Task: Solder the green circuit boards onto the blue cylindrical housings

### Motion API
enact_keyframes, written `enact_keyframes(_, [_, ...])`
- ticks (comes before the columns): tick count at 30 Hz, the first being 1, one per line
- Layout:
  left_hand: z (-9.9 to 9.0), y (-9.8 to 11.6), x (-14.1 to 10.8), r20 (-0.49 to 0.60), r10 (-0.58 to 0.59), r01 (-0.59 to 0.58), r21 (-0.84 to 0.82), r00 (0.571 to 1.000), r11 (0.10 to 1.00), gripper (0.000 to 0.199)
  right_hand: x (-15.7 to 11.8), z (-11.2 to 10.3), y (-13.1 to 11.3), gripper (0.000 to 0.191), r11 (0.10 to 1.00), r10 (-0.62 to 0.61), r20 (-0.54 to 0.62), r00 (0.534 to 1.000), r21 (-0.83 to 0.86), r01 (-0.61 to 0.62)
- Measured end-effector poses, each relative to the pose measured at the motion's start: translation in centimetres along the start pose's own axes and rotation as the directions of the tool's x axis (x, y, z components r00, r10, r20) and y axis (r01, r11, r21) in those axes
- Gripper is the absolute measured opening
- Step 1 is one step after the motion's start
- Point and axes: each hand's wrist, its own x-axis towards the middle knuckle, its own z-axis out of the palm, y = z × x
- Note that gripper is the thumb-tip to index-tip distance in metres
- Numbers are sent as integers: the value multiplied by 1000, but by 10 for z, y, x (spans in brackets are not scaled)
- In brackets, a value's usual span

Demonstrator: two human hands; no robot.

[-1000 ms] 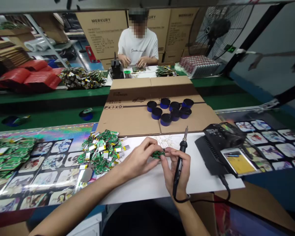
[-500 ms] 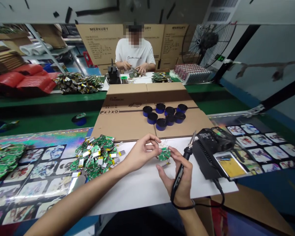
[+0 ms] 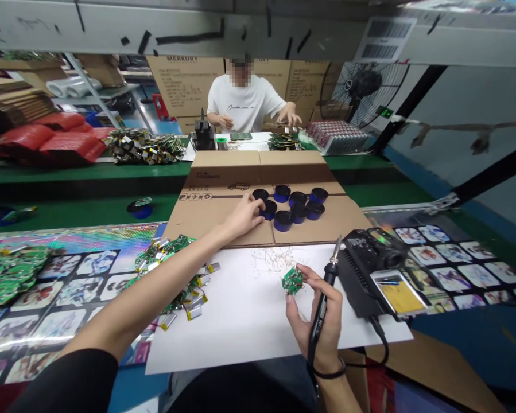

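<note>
My left hand [image 3: 245, 215] is stretched forward over the cardboard, its fingertips closed on the rim of a short round blue case [image 3: 269, 210] with a dark inside. Several more such blue cases [image 3: 282, 220] stand close around it. My right hand [image 3: 320, 315] pinches a small green circuit board [image 3: 293, 280] between thumb and fingertips. The same hand also carries a black soldering iron [image 3: 321, 312], its metal tip pointing up and away from the board. Under my left forearm lies a heap of green circuit boards with silver battery cells [image 3: 194, 313], partly hidden.
The black soldering station [image 3: 361, 275] with a yellow sponge [image 3: 399, 293] stands right of the white sheet [image 3: 232, 332]. Wire scraps [image 3: 275, 259] lie on the sheet. More boards [image 3: 12, 278] are at far left. Opposite, a person [image 3: 247, 103] sits behind the green bench.
My left hand has left the circuit board and moved forward to the blue cases. My right hand keeps the board and soldering iron. The person opposite has put a board down and reaches sideways.
</note>
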Motion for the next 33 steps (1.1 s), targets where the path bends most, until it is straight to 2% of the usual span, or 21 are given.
enact_keyframes(3, [2,-4,3,35,37,-36,-15,999,999,10,-3,-4,1,48,1000,8,8,1000,6,-8])
enact_keyframes(6, [-2,3,-17,90,66,-62,-45,994,997,12,-2,-10,2,50,1000,-3,9,1000,14,3])
enact_keyframes(8, [-8,11,-42,150,78,-68,-72,986,995,16,-2,-13,4,52,1000,-2,12,1000,22,2])
enact_keyframes(12, [-14,25,-109,247,136,-97,-164,959,982,21,-6,-16,7,55,999,17,53,998,47,-20])
enact_keyframes(15, [-6,30,-156,273,59,-18,-152,960,988,29,-12,-13,10,58,997,41,125,991,53,-48])
enact_keyframes(18, [7,29,-185,204,-38,65,-125,978,990,41,-15,-11,9,57,998,56,222,973,19,-61])
enact_keyframes(21, [16,25,-194,137,-74,101,-198,988,975,50,-13,-9,7,54,999,37,296,955,-11,-36])
enact_keyframes(23, [19,24,-193,101,-98,120,-240,990,963,40,-11,-9,5,52,999,25,339,940,-42,-12])
enact_keyframes(26, [21,25,-185,64,-94,108,-269,994,957,15,-11,-8,5,49,996,23,403,915,-88,14])
enact_keyframes(29, [24,27,-180,66,-123,139,-360,990,922,11,-12,-7,4,50,995,23,442,897,-98,22])
enact_keyframes(31, [26,27,-180,85,-210,224,-513,974,829,16,-12,-5,2,50,995,13,464,886,-91,33])
enact_keyframes(33, [29,28,-183,155,-299,321,-687,941,652,26,-10,-3,-2,50,995,-8,497,868,-85,58])
